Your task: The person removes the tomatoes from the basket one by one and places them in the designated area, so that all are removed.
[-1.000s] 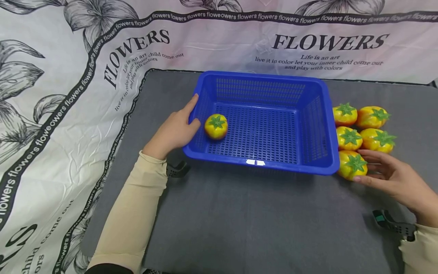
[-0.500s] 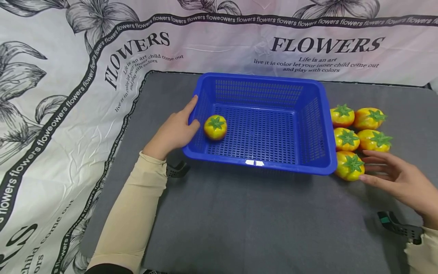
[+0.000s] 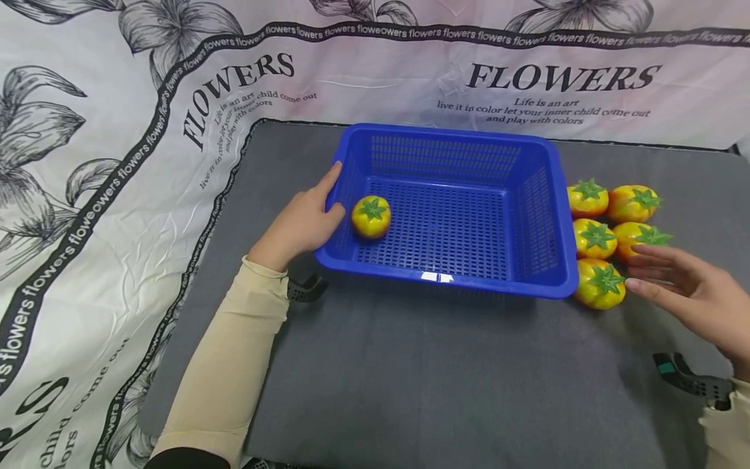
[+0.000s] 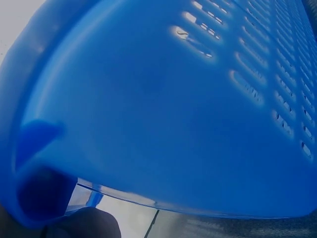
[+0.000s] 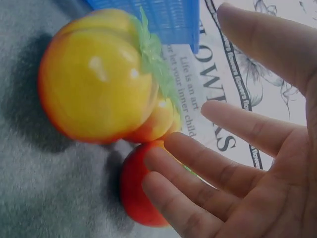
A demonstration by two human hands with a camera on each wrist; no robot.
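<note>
A blue plastic basket point(image 3: 433, 281) with slotted walls stands on the grey table. My left hand point(image 3: 299, 225) holds its left rim, thumb over the edge and index finger stretched along it. In the left wrist view the basket's wall point(image 4: 148, 109) fills most of the picture. One yellow-red tomato point(image 3: 371, 218) with a green star-shaped top lies inside, near the left wall. To the right of the basket, several like tomatoes sit close together. My right hand point(image 3: 691, 293) is beside the nearest tomato point(image 3: 599, 286), fingers spread, palm empty. That tomato point(image 5: 94, 79) is large in the right wrist view.
The other tomatoes outside, such as the far right one point(image 3: 633, 203), stand in two short columns against the basket's right side. A white cloth point(image 3: 375, 85) printed with flowers and lettering hangs behind and left of the table point(image 3: 410, 378).
My right hand has drawn back to the right, away from the nearest tomato, and its fingers have come off it. The left hand, the basket and the tomatoes look unmoved.
</note>
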